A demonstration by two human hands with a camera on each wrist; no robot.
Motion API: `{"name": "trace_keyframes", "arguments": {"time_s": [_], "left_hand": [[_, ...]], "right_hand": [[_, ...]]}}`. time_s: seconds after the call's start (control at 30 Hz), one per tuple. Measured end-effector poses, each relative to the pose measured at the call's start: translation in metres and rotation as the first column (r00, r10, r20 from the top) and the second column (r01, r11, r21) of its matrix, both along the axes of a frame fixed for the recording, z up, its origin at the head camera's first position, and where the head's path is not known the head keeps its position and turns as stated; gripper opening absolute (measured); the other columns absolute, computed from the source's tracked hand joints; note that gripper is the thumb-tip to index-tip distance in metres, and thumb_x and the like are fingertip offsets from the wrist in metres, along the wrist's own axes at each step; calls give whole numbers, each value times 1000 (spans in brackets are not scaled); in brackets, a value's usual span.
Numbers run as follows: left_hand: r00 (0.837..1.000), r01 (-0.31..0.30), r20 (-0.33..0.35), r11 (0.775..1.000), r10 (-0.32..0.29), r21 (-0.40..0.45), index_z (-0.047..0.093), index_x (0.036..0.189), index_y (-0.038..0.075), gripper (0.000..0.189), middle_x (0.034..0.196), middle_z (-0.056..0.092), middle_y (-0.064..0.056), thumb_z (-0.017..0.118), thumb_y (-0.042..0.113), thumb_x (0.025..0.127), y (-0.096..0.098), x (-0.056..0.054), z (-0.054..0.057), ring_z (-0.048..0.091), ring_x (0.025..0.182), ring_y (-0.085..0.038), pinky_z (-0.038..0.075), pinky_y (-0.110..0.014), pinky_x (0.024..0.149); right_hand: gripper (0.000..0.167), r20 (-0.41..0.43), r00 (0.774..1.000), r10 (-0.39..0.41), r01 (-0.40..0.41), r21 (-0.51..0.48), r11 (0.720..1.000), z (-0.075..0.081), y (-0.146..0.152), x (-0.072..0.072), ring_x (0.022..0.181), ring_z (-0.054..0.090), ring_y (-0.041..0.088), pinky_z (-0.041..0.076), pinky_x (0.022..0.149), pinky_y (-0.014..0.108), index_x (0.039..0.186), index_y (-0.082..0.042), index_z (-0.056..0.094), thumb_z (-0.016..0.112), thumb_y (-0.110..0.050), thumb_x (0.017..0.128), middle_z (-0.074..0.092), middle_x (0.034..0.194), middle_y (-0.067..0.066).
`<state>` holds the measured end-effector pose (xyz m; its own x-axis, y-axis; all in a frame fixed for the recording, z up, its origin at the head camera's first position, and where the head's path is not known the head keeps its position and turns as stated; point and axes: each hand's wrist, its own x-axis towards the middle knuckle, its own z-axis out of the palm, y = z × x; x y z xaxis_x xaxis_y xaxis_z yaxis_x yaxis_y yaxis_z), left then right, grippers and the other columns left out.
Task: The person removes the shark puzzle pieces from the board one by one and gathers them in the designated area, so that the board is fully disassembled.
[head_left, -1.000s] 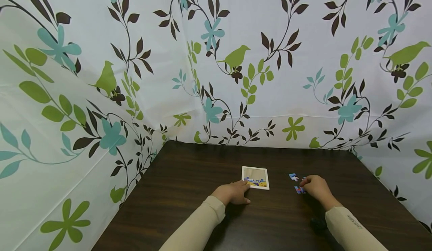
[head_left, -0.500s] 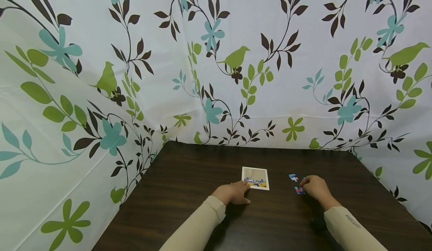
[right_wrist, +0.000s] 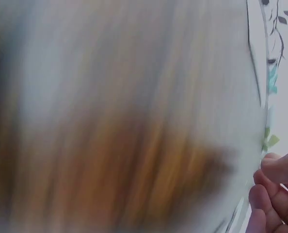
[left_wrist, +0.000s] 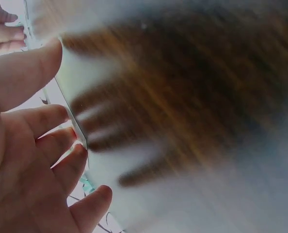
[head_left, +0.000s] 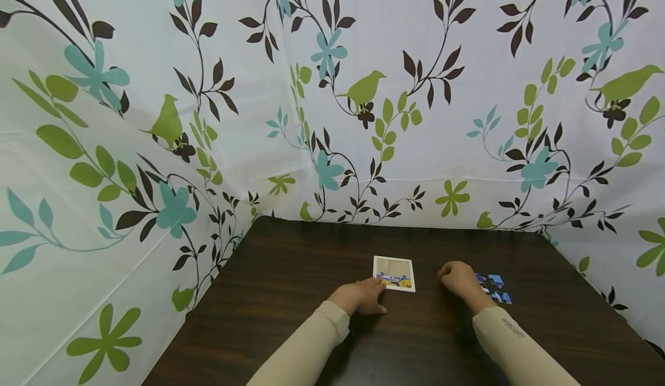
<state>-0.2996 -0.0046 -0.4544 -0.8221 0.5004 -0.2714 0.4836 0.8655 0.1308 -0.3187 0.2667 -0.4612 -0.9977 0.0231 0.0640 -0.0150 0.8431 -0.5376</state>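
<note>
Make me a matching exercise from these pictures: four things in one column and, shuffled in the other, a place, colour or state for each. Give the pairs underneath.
Things
1. Left hand
2. Right hand
3. Loose puzzle pieces
4. Table

Descriptions
A. Mostly blue, partly hidden by an arm or hand
B. Dark brown, with a wood grain
C. Fingers curled, to the right of the puzzle frame
D. Fingers at the puzzle frame's near left corner

Pairs
1-D, 2-C, 3-A, 4-B
</note>
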Motion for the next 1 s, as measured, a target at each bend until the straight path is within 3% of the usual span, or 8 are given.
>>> {"name": "trace_keyframes", "arguments": {"time_s": [0.2, 0.47, 0.67, 1.0], "left_hand": [[1000, 0, -8, 1000, -1, -10, 43, 151, 21, 66, 162, 33, 5, 64, 48, 94, 2, -1, -3, 29, 150, -12, 32, -36, 120], [1000, -1, -22, 1000, 0, -20, 43, 151, 23, 66, 161, 33, 6, 63, 50, 94, 4, -2, -5, 30, 149, -12, 33, -37, 119], [999, 10, -50, 1000, -11, -25, 45, 150, 22, 65, 159, 37, 6, 63, 51, 93, 4, -2, -4, 34, 147, -13, 36, -39, 117], [996, -10, -90, 999, 7, -32, 49, 147, 19, 64, 158, 38, 1, 63, 51, 94, 9, -4, -1, 36, 146, -19, 35, -36, 118]], "right_hand": [[8, -10, 999, 45, -45, -17, 999, -5, -32, -10, 78, 62, 24, 54, 70, 45, 90, -2, 74, 70, -7, 84, 70, 91, 12], [20, -16, 993, 118, -119, -68, 991, -9, -66, -16, 84, 63, 22, 54, 75, 42, 96, -3, 75, 77, -7, 77, 70, 92, 8], [20, -6, 992, 129, -129, -67, 989, -11, -73, -15, 80, 61, 18, 51, 67, 33, 93, -4, 74, 80, -5, 74, 70, 89, 5], [23, -18, 992, 129, -130, -66, 989, -14, -76, -20, 82, 62, 20, 52, 72, 36, 94, -5, 75, 81, -5, 72, 72, 92, 7]]}}
